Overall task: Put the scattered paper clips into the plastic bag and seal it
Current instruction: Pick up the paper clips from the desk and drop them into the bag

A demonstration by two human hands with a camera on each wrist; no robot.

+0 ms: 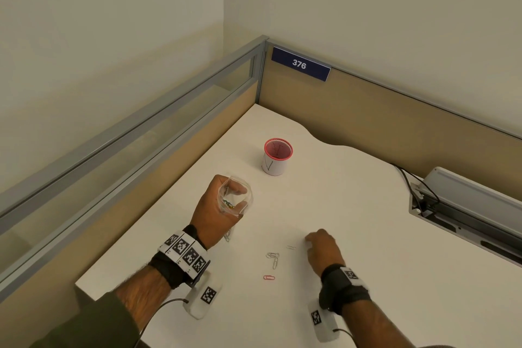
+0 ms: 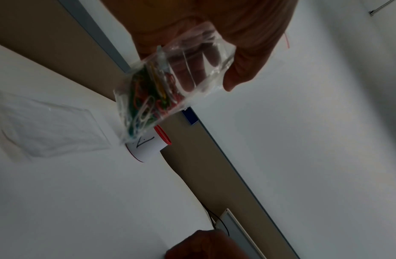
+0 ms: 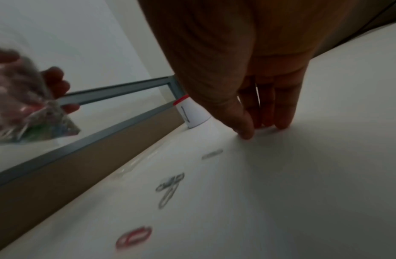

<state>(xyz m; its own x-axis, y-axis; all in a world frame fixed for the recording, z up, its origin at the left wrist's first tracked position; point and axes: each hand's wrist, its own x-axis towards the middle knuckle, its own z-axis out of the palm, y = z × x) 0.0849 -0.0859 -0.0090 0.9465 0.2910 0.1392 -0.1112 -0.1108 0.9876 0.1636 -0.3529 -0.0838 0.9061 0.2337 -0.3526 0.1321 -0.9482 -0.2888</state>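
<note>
My left hand (image 1: pixel 239 197) holds a small clear plastic bag (image 1: pixel 230 205) up above the white table (image 1: pixel 353 206), fingers behind it and thumb in front. Several coloured paper clips (image 2: pixel 148 98) lie bunched in the bag's (image 2: pixel 170 78) lower end. Its mouth looks open. My right hand (image 1: pixel 309 241) reaches down with straight fingers, tips (image 3: pixel 281 124) touching the table. Left of it lie a pale clip (image 1: pixel 290 247), a silver clip cluster (image 1: pixel 273 257) and a pink clip (image 1: pixel 269 277). More clips (image 1: pixel 227 236) show below my left hand.
A white cup with a red rim (image 1: pixel 278 157) stands farther back. A flat clear plastic sheet or bag (image 2: pixel 48 126) lies on the table to the left. Partition walls close the left and back; a cable tray with wires (image 1: pixel 466 206) sits at the right.
</note>
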